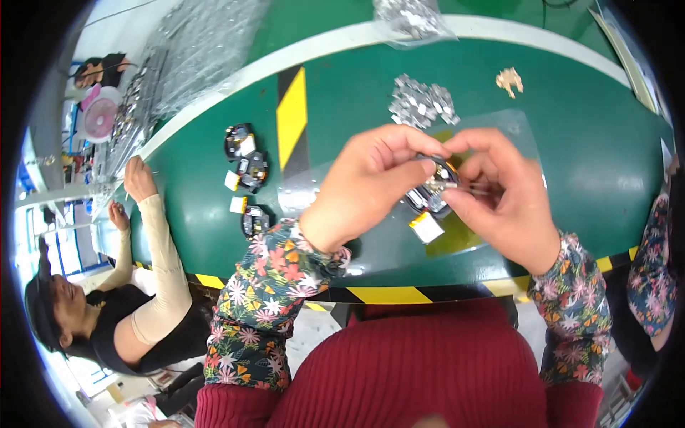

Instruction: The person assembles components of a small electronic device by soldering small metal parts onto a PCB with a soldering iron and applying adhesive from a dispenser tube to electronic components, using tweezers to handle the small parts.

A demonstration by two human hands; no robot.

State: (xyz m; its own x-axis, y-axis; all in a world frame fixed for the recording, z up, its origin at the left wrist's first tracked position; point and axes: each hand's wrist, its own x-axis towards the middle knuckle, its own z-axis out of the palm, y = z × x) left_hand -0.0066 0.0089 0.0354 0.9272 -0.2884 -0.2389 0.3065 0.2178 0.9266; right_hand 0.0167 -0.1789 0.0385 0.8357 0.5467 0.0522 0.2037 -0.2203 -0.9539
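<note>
A round black housing with small electronic parts inside (433, 202) is held above the table in front of me. A white pouch battery (427, 228) with a yellow edge hangs from its near side. My left hand (378, 178) is closed on the housing's left side, the thumb lying over its top. On the other side, my right hand (503, 196) is closed, with its thumb and index fingertip at the housing's right edge. Thin, shiny, metallic-looking pieces (477, 188) show between the right fingers; their kind is unclear. Below lies a clear sheet with a yellowish film (464, 239).
Several similar black housings with white batteries (252, 171) lie to the left. Beyond my hands are a pile of small grey metal parts (421, 101), tan pieces (509, 81) and a plastic bag (414, 20). People sit left (135, 307) and right (651, 271).
</note>
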